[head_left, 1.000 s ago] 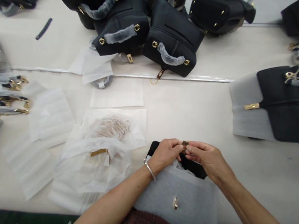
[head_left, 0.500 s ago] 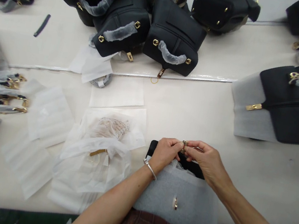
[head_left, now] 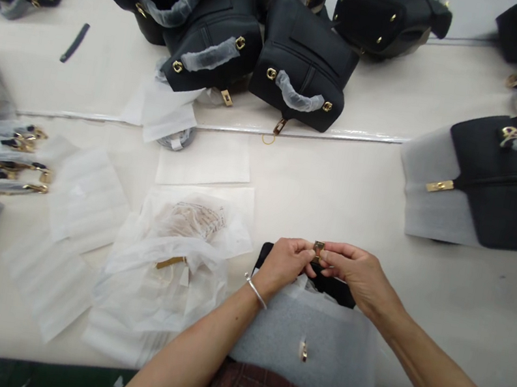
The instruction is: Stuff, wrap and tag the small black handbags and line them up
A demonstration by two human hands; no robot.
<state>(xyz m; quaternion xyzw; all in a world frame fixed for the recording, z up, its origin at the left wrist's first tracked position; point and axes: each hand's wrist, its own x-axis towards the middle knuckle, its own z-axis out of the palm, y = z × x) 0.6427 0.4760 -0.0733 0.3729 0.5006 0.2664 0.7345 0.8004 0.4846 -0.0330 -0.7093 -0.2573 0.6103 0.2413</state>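
At the table's near edge lies a black handbag (head_left: pixel 334 290), its front covered by a sheet of thin white paper (head_left: pixel 315 327). A small gold turn-lock post (head_left: pixel 304 351) pokes through that paper. Above the bag's upper edge, my left hand (head_left: pixel 287 264) and my right hand (head_left: pixel 358 275) meet, fingertips pinching a gold metal clasp (head_left: pixel 317 251) from either side. Both hands are closed on it. The fingers partly cover the clasp and the bag's flap.
Several black handbags (head_left: pixel 305 62) with wrapped handles stand along the far side. Another black bag (head_left: pixel 499 174) rests on paper at right. Left of my hands are a clear plastic bag (head_left: pixel 189 314), loose white sheets (head_left: pixel 84 197) and wrapped straps with gold hooks (head_left: pixel 38 176).
The gold clasp has turned between my fingertips, so its broad face shows more now. Both hands stay in nearly the same place over the bag.
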